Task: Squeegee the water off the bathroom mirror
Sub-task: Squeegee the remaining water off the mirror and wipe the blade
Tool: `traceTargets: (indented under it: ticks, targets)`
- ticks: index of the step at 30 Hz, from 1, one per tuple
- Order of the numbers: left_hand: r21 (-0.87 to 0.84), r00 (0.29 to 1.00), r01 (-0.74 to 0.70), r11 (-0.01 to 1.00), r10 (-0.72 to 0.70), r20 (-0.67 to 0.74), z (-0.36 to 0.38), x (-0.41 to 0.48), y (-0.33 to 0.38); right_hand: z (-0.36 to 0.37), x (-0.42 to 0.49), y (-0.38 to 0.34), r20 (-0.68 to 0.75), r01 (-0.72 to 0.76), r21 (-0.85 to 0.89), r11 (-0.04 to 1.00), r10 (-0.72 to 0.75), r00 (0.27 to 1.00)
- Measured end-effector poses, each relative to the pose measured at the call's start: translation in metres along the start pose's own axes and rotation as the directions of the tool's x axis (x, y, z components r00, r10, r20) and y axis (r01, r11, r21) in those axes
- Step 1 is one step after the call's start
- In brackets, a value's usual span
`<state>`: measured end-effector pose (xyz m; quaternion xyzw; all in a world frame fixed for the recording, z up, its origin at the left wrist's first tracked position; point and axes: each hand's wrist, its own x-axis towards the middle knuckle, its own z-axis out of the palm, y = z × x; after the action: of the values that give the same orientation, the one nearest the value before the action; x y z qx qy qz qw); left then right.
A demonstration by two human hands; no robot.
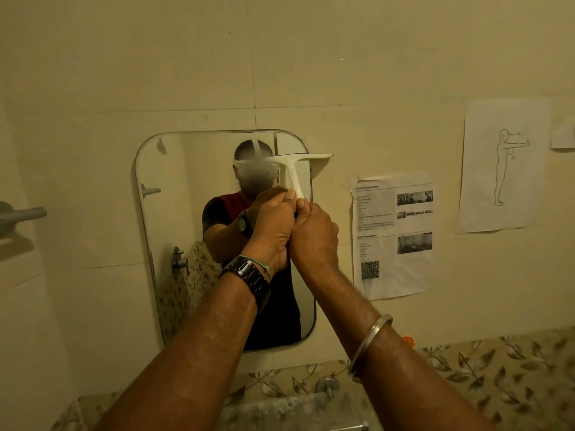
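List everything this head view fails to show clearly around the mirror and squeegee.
- Lower handle of the squeegee: head view, wrapped by the left hand and right hand.
- Water on the mirror: head view, too faint to see.
- Text on the printed sheet: head view, too small and blurred.
- The tap below the mirror: head view, partly behind the right forearm.

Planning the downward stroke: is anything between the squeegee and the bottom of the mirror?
Nothing visible on the mirror below the squeegee; the paper hangs to its right, off the glass.
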<state>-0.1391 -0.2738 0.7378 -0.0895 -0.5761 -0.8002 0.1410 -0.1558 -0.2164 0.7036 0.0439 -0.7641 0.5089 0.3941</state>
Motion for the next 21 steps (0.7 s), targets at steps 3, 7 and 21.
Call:
traceTargets:
  ticks: [3, 7, 21]
  targets:
    - [-0.01, 1.0, 0.019, 1.0, -0.019, 0.013, -0.001, -0.002, -0.005, -0.002, -0.006, 0.002, -0.004, -0.011, -0.01, 1.0, 0.011, 1.0]
    - [-0.009, 0.999, 0.024, 1.0, -0.024, 0.024, -0.003, -0.003, -0.012, -0.005, -0.01, 0.005, 0.006, -0.039, -0.041, 0.998, 0.039, 0.999]
    - [0.022, 1.0, 0.021, 1.0, -0.021, -0.001, -0.005, -0.02, -0.029, -0.009, -0.025, 0.023, 0.051, -0.038, -0.074, 0.997, 0.042, 0.998]
